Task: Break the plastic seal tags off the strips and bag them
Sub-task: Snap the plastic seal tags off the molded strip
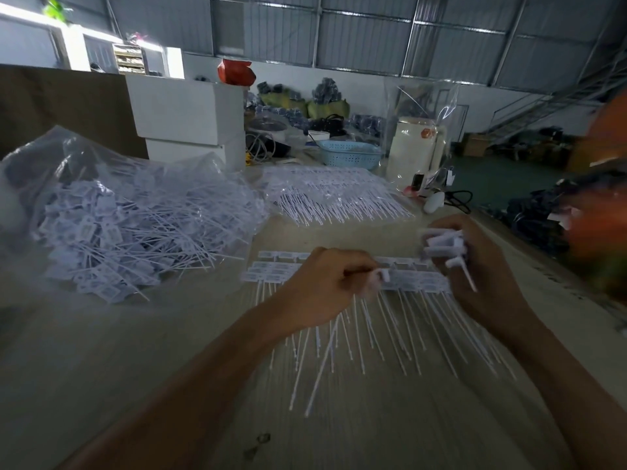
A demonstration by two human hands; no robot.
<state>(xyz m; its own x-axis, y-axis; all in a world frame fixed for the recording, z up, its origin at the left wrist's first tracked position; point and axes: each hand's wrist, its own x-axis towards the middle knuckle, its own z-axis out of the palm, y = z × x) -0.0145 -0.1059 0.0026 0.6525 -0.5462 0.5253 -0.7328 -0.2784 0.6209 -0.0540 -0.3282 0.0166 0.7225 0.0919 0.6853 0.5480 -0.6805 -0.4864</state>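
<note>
White plastic strips of seal tags [271,268] lie on the table in front of me, their thin tails pointing toward me. My left hand [325,286] is curled over the strips and pinches a white tag [378,278], whose tails hang below it. My right hand [475,262] grips a bundle of loose tags [444,245] just above the right end of the strips. At the left a clear plastic bag [112,215] lies open, heaped with separated tags.
A second stack of tag strips [336,195] lies farther back. Behind it stand white boxes [190,113], a blue basket [349,154] and a cream-coloured container [412,147]. The table edge runs along the right side, past a white object with a black cable [434,201].
</note>
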